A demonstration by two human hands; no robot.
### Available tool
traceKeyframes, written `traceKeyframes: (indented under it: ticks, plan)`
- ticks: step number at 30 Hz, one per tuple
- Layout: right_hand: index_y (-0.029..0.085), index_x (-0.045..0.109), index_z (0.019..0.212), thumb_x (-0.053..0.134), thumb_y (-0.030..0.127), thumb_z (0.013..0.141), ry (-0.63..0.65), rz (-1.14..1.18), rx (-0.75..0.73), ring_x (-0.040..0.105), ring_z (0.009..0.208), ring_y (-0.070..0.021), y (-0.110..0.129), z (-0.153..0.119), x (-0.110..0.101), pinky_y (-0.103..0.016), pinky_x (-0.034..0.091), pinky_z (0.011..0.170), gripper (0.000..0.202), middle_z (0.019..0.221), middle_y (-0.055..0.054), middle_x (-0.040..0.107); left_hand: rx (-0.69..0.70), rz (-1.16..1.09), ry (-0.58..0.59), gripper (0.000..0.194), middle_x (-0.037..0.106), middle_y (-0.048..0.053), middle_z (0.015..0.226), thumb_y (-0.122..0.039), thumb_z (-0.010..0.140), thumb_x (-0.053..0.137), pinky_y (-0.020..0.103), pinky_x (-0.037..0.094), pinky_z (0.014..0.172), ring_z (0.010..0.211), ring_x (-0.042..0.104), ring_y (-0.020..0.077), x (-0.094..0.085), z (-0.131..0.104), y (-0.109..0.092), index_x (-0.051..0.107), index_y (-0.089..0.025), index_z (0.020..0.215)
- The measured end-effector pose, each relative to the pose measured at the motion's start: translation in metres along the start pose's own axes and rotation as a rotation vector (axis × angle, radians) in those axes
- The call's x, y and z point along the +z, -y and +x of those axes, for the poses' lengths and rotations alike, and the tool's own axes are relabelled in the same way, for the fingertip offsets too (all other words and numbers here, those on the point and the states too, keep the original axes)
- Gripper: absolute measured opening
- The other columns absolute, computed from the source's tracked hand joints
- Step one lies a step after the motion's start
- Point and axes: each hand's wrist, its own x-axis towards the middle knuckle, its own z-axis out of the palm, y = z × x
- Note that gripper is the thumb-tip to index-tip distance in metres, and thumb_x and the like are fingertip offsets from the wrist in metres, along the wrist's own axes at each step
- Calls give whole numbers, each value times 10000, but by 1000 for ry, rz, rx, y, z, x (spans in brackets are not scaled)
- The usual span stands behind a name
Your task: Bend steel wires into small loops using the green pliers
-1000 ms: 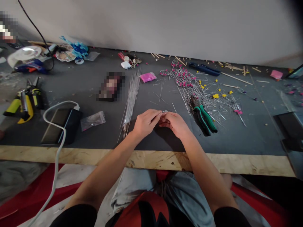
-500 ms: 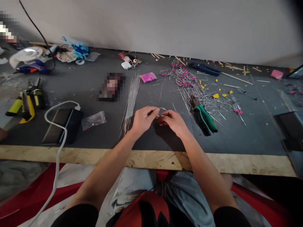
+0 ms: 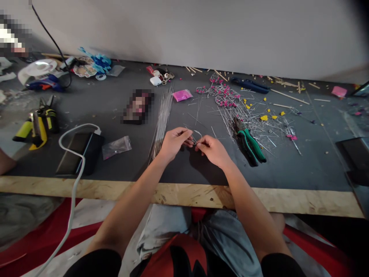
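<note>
Between my two hands is a thin silvery wire (image 3: 197, 132), bent into a small loop above the fingertips. My left hand (image 3: 176, 143) pinches one part of it between thumb and fingers. The fingertips of my right hand (image 3: 211, 149) are closed on the wire's other side. A bundle of long straight wires (image 3: 163, 115) lies just left of my left hand. To the right of my right hand rest green-handled pliers (image 3: 248, 141). Beyond them is a pile of wire pieces with pink beads (image 3: 223, 94).
A pink packet (image 3: 182, 95) lies ahead of my hands. To the left are a clear plastic bag (image 3: 117, 147), a black power bank (image 3: 80, 153) with a white cable, and yellow-black cutters (image 3: 37, 123). A blue cutter knife (image 3: 250, 85) lies at the back. Another person's arm (image 3: 5, 161) shows at far left.
My fingertips have drawn slightly apart, and more of the wire loop shows between them. The whole view has shifted a little; the things on the table lie as before.
</note>
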Motion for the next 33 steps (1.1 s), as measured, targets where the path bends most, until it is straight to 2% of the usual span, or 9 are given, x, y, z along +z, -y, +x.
traceKeyframes:
  ticks: [4, 9, 15, 23, 30, 33]
  plan:
    - [193, 577, 762, 567, 301, 789, -2, 194, 86, 513, 531, -89, -2, 3, -1, -250, 405, 536, 111, 709, -3, 650, 53, -43, 25, 236, 630, 7, 713, -345, 758, 644, 205, 532, 593, 625, 625, 89, 4, -1, 3, 640, -136, 868]
    - [168, 587, 742, 621, 319, 734, -42, 335, 186, 600, 654, -128, -1, 5, -2, -232, 415, 514, 154, 698, -17, 630, 76, 18, 81, 312, 666, 20, 777, -304, 742, 655, 263, 552, 673, 668, 639, 109, 8, -2, 7, 624, -138, 1004]
    - [160, 614, 760, 625, 331, 734, -67, 299, 206, 599, 647, -125, 3, 4, -2, -227, 424, 510, 173, 685, -23, 632, 114, 158, 31, 294, 648, 2, 706, -311, 784, 607, 246, 553, 574, 599, 623, 105, 6, -1, 8, 647, -164, 1035]
    - [162, 623, 756, 618, 332, 744, -22, 290, 188, 579, 603, -103, 1, 3, -2, -222, 438, 519, 170, 676, -10, 631, 140, 242, -1, 275, 601, -13, 638, -316, 788, 604, 184, 497, 487, 537, 569, 81, 3, -2, 5, 670, -181, 1018]
    - [165, 610, 763, 584, 321, 780, -26, 166, 147, 573, 567, -102, -2, 2, 2, -234, 467, 512, 159, 659, -5, 612, 138, 235, -9, 216, 554, -22, 563, -307, 794, 590, 168, 444, 455, 489, 519, 68, 3, -2, 3, 680, -159, 921]
    - [166, 593, 749, 568, 317, 794, -56, 113, 152, 556, 529, -98, -1, 2, 4, -243, 475, 508, 159, 636, -1, 597, 162, 183, -10, 193, 577, -15, 585, -302, 797, 587, 183, 473, 512, 520, 546, 73, 4, 0, 6, 667, -152, 888]
